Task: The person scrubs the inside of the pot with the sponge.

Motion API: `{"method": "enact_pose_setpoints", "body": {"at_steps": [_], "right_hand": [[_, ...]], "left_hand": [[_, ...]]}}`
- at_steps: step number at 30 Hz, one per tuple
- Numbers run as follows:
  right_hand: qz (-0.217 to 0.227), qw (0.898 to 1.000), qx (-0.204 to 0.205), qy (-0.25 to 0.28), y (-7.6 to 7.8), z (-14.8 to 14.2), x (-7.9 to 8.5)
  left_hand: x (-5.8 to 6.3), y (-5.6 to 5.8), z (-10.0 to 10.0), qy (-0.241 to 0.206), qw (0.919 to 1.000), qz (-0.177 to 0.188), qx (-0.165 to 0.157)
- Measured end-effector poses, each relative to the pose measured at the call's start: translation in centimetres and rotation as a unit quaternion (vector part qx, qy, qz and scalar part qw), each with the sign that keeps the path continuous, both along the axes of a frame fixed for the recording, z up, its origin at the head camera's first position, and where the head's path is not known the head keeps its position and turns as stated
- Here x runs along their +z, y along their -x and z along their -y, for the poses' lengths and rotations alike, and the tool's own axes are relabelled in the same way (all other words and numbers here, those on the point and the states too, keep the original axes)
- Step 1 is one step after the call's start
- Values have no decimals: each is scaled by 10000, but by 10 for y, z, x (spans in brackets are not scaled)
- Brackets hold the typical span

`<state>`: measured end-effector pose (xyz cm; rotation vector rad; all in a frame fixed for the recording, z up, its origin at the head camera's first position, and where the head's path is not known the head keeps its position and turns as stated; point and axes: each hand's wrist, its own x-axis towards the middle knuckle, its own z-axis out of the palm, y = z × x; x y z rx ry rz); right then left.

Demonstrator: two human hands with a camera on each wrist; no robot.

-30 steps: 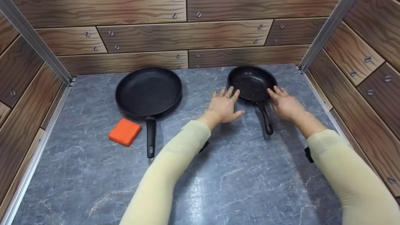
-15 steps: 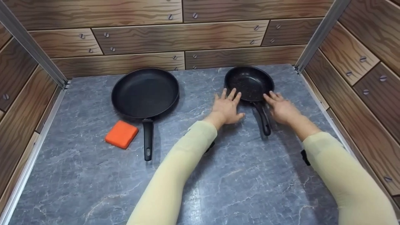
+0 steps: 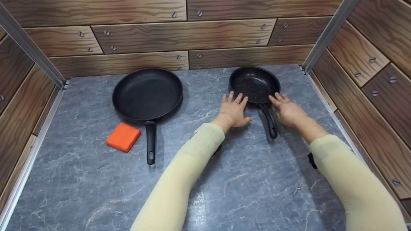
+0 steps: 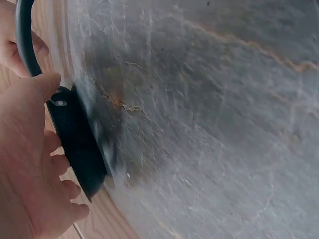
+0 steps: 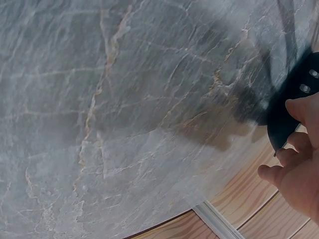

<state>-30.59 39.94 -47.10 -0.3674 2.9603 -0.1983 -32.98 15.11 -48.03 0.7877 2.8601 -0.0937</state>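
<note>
In the head view, a small black frying pan (image 3: 253, 81) lies at the back right, its handle (image 3: 269, 120) pointing toward me. At the pan's near left rim are the spread fingers of my left hand (image 3: 232, 112), palm down with the thumb held apart. My right hand (image 3: 289, 110) reaches to the near right rim, fingertips at the edge, with the handle between both hands. The left wrist view shows the pan's dark underside (image 4: 79, 144) past the left fingers. Seen from the right wrist, the pan wall (image 5: 284, 117) stands beside the right thumb and fingers.
A larger black frying pan (image 3: 147, 94) sits at the back left, handle toward me. Beside that handle lies an orange square sponge-like block (image 3: 123, 137). Wood-patterned walls (image 3: 144, 37) enclose the grey marbled tabletop (image 3: 250, 192) at the back and sides.
The left hand has shifted slightly right along the small pan's near rim. My right hand has slid a little toward me at the pan's edge. The head view has shifted slightly.
</note>
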Motion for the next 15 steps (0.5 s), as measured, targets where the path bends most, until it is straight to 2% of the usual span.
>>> {"method": "enact_pose_setpoints", "body": {"at_steps": [15], "right_hand": [[-258, 9989, 331, 187, -15, 17, -1]], "left_hand": [[0, -15, 27, -209, 9994, -48, -280]]}}
